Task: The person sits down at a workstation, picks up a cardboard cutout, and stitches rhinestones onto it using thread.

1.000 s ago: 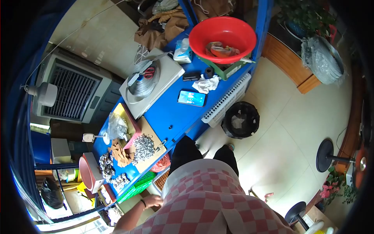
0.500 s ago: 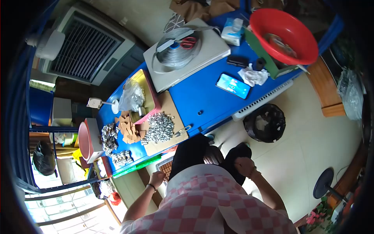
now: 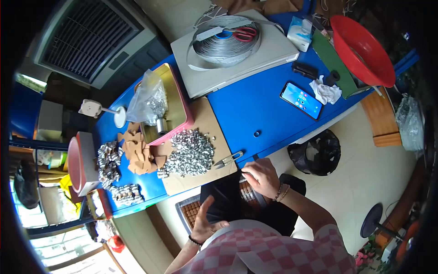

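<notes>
My left hand is held low in front of my body, thumb and fingers apart and nothing in it. My right hand hovers at the table's front edge, fingers loosely bent and seemingly holding nothing. Just left of it lies a pair of thread snips on a cardboard sheet. A heap of small shiny metal pieces covers part of that sheet. To the right of the snips, a small dark ring rests on the blue table.
A pink-rimmed tray holds a plastic bag. Brown pieces and bundled metal pieces lie at left. Behind are a ribbon roll with red-handled scissors, a phone and a red basin. A black-lined bin stands below.
My body and view have come closer to the table. My right hand has moved up and left to the table edge; my left hand has moved inward and its fingers have spread.
</notes>
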A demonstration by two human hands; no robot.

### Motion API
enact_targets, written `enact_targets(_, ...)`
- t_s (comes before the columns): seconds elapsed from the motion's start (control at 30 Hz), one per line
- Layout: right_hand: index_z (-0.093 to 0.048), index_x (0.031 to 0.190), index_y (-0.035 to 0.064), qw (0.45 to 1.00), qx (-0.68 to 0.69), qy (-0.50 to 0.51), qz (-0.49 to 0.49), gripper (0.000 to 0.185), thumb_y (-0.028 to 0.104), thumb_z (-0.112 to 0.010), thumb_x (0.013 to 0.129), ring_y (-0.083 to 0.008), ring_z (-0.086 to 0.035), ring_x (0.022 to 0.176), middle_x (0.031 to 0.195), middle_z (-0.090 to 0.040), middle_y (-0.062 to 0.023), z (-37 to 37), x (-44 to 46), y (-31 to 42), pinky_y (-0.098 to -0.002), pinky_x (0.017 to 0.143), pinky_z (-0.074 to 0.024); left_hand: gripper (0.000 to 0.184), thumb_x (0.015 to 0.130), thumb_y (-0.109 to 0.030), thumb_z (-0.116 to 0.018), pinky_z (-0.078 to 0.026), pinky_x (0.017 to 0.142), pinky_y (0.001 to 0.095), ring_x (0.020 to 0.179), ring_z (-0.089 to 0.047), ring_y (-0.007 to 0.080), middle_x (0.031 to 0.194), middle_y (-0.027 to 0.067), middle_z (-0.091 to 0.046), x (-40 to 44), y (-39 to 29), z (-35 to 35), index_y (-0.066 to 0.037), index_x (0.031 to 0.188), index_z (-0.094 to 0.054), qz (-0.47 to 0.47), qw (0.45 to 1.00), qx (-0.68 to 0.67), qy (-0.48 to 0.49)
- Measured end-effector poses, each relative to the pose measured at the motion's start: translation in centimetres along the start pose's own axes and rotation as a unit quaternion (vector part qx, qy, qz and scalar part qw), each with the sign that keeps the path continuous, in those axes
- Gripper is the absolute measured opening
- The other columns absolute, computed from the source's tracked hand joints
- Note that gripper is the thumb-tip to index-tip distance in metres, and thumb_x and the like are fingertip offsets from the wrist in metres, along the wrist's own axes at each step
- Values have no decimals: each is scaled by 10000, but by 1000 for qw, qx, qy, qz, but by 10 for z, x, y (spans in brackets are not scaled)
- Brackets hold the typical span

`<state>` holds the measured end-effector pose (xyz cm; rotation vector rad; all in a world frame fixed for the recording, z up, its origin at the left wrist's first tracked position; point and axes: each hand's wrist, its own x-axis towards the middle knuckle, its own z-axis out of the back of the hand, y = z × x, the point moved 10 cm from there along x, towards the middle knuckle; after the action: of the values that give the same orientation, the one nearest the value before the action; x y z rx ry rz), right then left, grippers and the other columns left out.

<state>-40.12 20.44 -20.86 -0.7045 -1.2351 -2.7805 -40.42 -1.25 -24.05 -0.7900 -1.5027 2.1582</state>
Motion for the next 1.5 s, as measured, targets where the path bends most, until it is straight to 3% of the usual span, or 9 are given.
enact_targets(0.07, -549, 820, 94, 999, -46, -6, -3, 118, 143, -622, 741, -205, -536, 789, 832, -564, -32, 0, 11, -5, -352, 730, -376, 607, 669, -229, -774, -440, 828, 305, 939, -563, 192, 1012, 126, -581, -7, 27, 4, 35, 1133, -485, 18, 999, 35, 13)
enact_targets(0.13, -561, 833, 86, 993, -114, -23, -5, 130, 142, -626, 735, -210, -541, 793, 841, -579, -39, 4, 23, -10, -358, 720, -370, 206, 793, -131, -652, -469, 607, 216, 655, -572, 98, 740, 46, -603, -26, 86, 13, 15, 912, -566, 245, 966, -72, -26)
enact_targets(0.27, -555, 843, 92, 976, -208, -55, -10, 136, 157, -622, 745, -224, -533, 793, 842, -577, -41, 12, 34, -33, -359, 709, -359, 101, 848, -95, -557, -431, 487, 169, 535, -530, 52, 648, 9, -575, -23, 101, 12, 1, 877, -571, 73, 993, -67, -56)
enact_targets(0.57, -582, 778, 94, 930, -360, -1, -74, 60, 138, -613, 750, -267, -544, 783, 790, -565, -80, -10, 44, -72, -389, 668, -386, 93, 853, -77, -547, -443, 536, 180, 616, -537, 51, 704, 6, -575, -43, 111, 0, -5, 907, -570, 72, 972, -223, -22)
enact_targets(0.7, -615, 788, 70, 956, -253, -49, -139, 73, 135, -626, 757, -213, -573, 704, 764, -592, -62, -7, 34, -44, -352, 617, -430, 104, 846, -63, -555, -437, 559, 183, 638, -538, 55, 732, 3, -576, -47, 106, 15, -11, 935, -569, 14, 976, -216, -39)
enact_targets(0.83, -651, 878, 35, 937, 216, 103, -254, 166, 180, -641, 797, -30, -530, 672, 759, -632, -3, -85, -36, 35, -192, 597, -422, 145, 826, -35, -572, -429, 604, 182, 672, -533, 67, 768, 14, -571, -42, 75, 42, -7, 967, -565, -97, 977, -149, -115)
enact_targets(1.17, -639, 905, 13, 873, 341, 174, -301, 152, 141, -610, 828, -22, -486, 623, 705, -575, 35, -182, -114, 108, -177, 539, -388, 275, 746, 14, -653, -419, 674, 204, 698, -504, 98, 799, 18, -533, -79, 60, 69, 2, 1002, -555, -266, 946, -141, -118)
enact_targets(1.33, -634, 913, 10, 866, 345, 217, -290, 150, 134, -589, 843, -19, -475, 642, 716, -567, 31, -206, -117, 125, -176, 551, -389, 253, 763, 20, -634, -425, 681, 216, 684, -502, 111, 778, 18, -524, -98, 73, 86, 2, 1001, -549, -273, 944, -129, -133)
enact_targets(1.5, -607, 967, 4, 877, 342, 209, -265, 182, 144, -567, 858, -32, -500, 674, 771, -588, 2, -207, -102, 147, -186, 569, -417, 177, 781, -2, -621, -447, 678, 239, 701, -552, 133, 817, 58, -581, -93, 112, 92, 10, 949, -566, -169, 923, -323, -121)
